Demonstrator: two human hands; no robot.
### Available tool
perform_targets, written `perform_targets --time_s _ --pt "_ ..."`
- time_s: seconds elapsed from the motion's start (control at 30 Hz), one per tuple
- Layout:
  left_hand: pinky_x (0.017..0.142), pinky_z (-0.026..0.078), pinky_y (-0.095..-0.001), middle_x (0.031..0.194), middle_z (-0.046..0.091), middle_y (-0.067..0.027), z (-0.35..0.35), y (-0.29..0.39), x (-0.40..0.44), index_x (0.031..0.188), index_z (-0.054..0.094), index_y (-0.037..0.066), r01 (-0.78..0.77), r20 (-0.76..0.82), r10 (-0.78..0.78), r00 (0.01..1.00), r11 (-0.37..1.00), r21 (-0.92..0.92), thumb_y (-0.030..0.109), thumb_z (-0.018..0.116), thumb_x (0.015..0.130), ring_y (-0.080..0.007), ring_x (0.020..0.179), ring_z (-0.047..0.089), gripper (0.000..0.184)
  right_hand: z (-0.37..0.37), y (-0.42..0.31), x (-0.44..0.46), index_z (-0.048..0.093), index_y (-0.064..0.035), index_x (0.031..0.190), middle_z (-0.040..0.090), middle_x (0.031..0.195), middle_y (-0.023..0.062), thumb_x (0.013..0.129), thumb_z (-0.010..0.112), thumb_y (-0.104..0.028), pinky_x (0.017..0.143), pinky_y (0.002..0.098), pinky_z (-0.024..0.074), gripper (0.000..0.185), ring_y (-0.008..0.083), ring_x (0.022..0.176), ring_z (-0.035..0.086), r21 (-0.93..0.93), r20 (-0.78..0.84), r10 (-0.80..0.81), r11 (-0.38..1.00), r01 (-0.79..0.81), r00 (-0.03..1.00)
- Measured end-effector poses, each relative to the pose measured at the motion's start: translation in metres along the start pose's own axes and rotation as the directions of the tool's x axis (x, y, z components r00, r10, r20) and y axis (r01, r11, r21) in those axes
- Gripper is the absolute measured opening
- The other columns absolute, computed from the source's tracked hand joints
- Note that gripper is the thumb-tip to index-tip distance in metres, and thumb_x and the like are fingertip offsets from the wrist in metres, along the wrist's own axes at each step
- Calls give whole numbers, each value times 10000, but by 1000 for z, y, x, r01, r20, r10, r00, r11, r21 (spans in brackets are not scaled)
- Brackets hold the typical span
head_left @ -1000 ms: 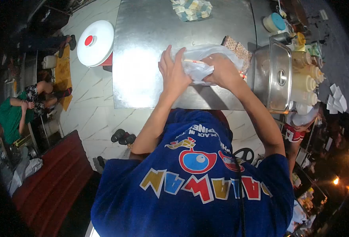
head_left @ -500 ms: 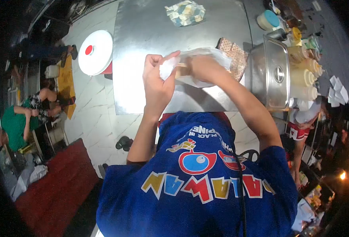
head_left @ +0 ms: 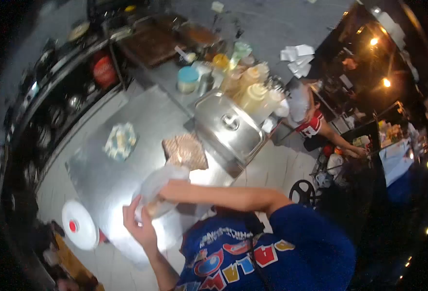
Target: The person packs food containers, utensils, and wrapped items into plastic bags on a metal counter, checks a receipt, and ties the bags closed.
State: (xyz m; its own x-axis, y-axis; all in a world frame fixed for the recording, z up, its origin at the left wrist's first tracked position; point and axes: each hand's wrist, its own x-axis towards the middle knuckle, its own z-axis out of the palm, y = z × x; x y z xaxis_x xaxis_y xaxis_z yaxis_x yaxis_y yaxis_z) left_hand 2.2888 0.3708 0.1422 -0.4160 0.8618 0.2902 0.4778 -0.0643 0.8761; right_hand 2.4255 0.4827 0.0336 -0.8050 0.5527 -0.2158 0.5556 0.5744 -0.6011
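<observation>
A translucent whitish plastic bag is held over the steel table. My left hand is closed on the near edge of the bag, fingers bent around it. My right hand reaches into the bag's opening from the right; its fingers are hidden and blurred. Between the hands a tan shape shows at the bag, too blurred to name. Just beyond my right hand lies a brown dotted cloth, and farther left a crumpled blue-and-white checked cloth.
A lidded steel food pan sits at the table's right side. Behind it stand squeeze bottles and a blue-lidded tub. A white round lid with a red knob is at lower left. Another person works at right.
My view has swung to the right, so the table now appears slanted and lower left. Both hands stay at the plastic bag.
</observation>
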Motion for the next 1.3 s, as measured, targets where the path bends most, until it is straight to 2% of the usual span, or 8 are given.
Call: perform_targets --time_s 0.07,0.13,0.37,0.53,0.67,0.77,1.0,1.3 --pt "644 350 -300 785 463 -63 -3 -3 5 1126 674 8 -29 -17 29 999 999 33 -32 580 776 -181 719 456 364 -15 -19 -4 722 -79 1088 718 960 132 818 661 -232 787 426 535 316 319 897 696 -96 14 -50 994 51 999" --pt "665 357 -293 805 441 -55 -14 -9 13 1133 663 7 -25 21 24 1000 998 63 -24 590 785 -167 732 440 357 -59 -45 -43 704 -30 1088 692 929 172 889 621 -165 827 414 521 254 352 906 661 -41 -480 -460 862 505 747" --pt "756 392 -296 1047 489 -70 -10 5 27 1240 580 25 -19 -227 61 972 983 184 7 613 806 -165 817 442 435 -196 34 -201 680 -26 1130 702 1108 111 927 656 -155 921 333 498 241 205 1005 655 606 -307 214 795 17 928" --pt "778 401 -310 1031 541 -111 45 90 72 1074 603 -2 -254 -155 280 947 952 170 31 608 817 -186 837 463 260 -328 148 -263 672 5 968 660 845 13 952 619 -97 690 228 491 116 75 754 606 414 -899 331 854 314 285" --pt "735 458 -304 897 642 -103 159 233 170 943 654 -6 -651 117 644 756 759 24 12 629 809 -200 783 583 137 -351 185 -303 614 16 928 623 772 58 965 579 -99 625 261 485 126 114 668 592 290 -957 242 842 454 163" --pt "782 486 -257 990 656 -53 274 347 239 1095 642 0 -486 404 576 710 817 -310 129 643 923 -94 878 591 215 -308 228 -333 582 5 889 597 765 77 970 553 -93 573 282 473 130 127 635 569 244 -968 242 823 513 71" --pt "787 522 -298 1039 715 -119 552 483 419 1177 646 13 -714 246 792 558 610 -344 417 708 871 -170 895 666 511 -29 323 -445 578 -43 898 537 760 20 915 630 -156 546 284 459 126 122 620 520 686 -319 939 323 652 -130" --pt "843 545 -326 1097 672 -114 648 525 464 1208 589 -53 -268 300 611 733 665 -697 417 727 887 -177 952 665 586 141 371 -485 576 -70 906 542 794 20 954 548 -199 614 321 457 140 133 686 516 895 249 967 -210 393 -51"
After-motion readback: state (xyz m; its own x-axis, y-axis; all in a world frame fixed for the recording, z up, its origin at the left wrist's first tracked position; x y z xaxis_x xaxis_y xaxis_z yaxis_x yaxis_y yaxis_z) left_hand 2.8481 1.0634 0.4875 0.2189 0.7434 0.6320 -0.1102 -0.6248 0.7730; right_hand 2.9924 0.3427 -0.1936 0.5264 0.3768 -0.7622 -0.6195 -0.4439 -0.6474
